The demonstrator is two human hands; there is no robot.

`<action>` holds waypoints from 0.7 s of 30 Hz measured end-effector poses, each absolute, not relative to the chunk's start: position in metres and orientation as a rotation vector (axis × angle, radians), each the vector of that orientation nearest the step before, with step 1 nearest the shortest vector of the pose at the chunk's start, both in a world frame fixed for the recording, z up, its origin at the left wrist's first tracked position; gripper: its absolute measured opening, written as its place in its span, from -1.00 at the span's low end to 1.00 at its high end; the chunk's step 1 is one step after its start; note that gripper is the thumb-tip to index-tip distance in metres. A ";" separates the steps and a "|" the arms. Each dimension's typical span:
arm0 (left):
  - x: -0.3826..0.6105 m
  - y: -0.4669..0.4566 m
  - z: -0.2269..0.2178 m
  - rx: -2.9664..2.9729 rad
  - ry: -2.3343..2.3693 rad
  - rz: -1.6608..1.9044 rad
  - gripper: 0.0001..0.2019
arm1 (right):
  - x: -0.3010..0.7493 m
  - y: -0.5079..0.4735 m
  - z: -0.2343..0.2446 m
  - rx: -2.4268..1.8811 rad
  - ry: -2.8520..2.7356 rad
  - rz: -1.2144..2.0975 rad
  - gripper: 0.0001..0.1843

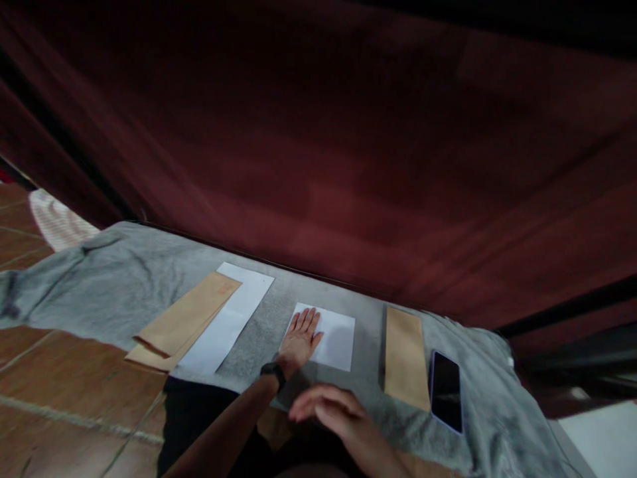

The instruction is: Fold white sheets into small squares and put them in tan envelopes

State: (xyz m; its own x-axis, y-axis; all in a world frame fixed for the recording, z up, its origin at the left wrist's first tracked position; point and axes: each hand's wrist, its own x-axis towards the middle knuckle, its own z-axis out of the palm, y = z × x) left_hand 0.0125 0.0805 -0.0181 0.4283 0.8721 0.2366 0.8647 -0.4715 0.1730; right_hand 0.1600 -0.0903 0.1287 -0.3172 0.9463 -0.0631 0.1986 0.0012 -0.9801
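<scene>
My left hand (300, 337) lies flat on the left part of a white sheet of paper (334, 340), fingers outstretched, a dark watch (273, 375) on its wrist. The sheet rests on a grey cloth (365, 398). Nearer to my body, my right hand (334, 411) hovers in front of the sheet, slightly blurred. Its fingers are together and gently bent, the thumb apart from them, and nothing shows in it.
Brown paper envelopes (186, 315) overlap a longer white sheet (243, 312) on the left. To the right lie another brown envelope (405, 358) and a phone (446, 392) with a dark screen. A dark red upright surface (318, 166) rises behind the cloth.
</scene>
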 end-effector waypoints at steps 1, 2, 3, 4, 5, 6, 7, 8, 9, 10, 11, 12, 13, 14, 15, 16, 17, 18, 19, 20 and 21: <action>0.012 0.080 -0.018 2.637 1.592 0.457 -0.44 | 0.160 -0.085 0.111 -1.355 -1.682 1.164 -0.67; 0.011 0.080 -0.017 2.641 1.583 0.454 -0.45 | 0.163 -0.084 0.091 -1.511 -1.779 0.884 -0.65; 0.010 0.079 -0.017 2.643 1.576 0.454 -0.45 | 0.166 -0.086 0.072 -1.631 -1.865 0.617 -0.64; 0.009 0.078 -0.016 2.642 1.577 0.456 -0.45 | 0.172 -0.091 0.053 -1.711 -1.946 0.417 -0.60; 0.008 0.077 -0.015 2.633 1.593 0.460 -0.46 | 0.179 -0.099 0.037 -1.731 -2.025 0.271 -0.54; 0.007 0.076 -0.014 2.616 1.624 0.464 -0.46 | 0.186 -0.107 0.025 -1.714 -2.083 0.178 -0.48; 0.005 0.075 -0.013 2.590 1.670 0.466 -0.46 | 0.193 -0.114 0.016 -1.700 -2.115 0.128 -0.45; 0.003 0.074 -0.013 2.553 1.732 0.468 -0.46 | 0.199 -0.120 0.011 -1.709 -2.124 0.104 -0.45; 0.001 0.072 -0.012 2.506 1.801 0.470 -0.45 | 0.205 -0.123 0.010 -1.723 -2.125 0.105 -0.48; -0.001 0.071 -0.012 2.457 1.862 0.473 -0.45 | 0.209 -0.122 0.011 -1.753 -2.119 0.118 -0.52; -0.004 0.070 -0.011 2.412 1.908 0.478 -0.44 | 0.211 -0.119 0.013 -1.792 -2.106 0.130 -0.57; -0.005 0.069 -0.010 2.372 1.939 0.489 -0.45 | 0.211 -0.112 0.016 -1.831 -2.087 0.131 -0.61; -0.006 0.068 -0.009 2.340 1.956 0.505 -0.45 | 0.210 -0.102 0.020 -1.861 -2.067 0.121 -0.63; -0.007 0.068 -0.007 2.316 1.959 0.523 -0.46 | 0.207 -0.091 0.022 -1.881 -2.039 0.096 -0.64; -0.007 0.067 -0.005 2.290 1.959 0.539 -0.45 | 0.202 -0.078 0.024 -1.871 -2.019 0.058 -0.61; -0.006 0.067 -0.002 2.256 1.966 0.550 -0.45 | 0.196 -0.066 0.025 -1.833 -2.025 0.044 -0.58; -0.006 0.067 0.002 2.207 1.977 0.556 -0.44 | 0.189 -0.054 0.024 -1.780 -2.055 0.050 -0.54; -0.006 0.068 0.005 2.152 1.987 0.559 -0.44 | 0.182 -0.044 0.022 -1.738 -2.083 0.058 -0.51; -0.006 0.069 0.008 2.095 1.996 0.560 -0.44 | 0.175 -0.036 0.019 -1.710 -2.106 0.067 -0.48; -0.006 0.071 0.011 2.043 2.000 0.563 -0.45 | 0.167 -0.030 0.015 -1.704 -2.114 0.082 -0.47; -0.007 0.073 0.013 2.004 1.995 0.567 -0.46 | 0.161 -0.027 0.011 -1.719 -2.103 0.089 -0.46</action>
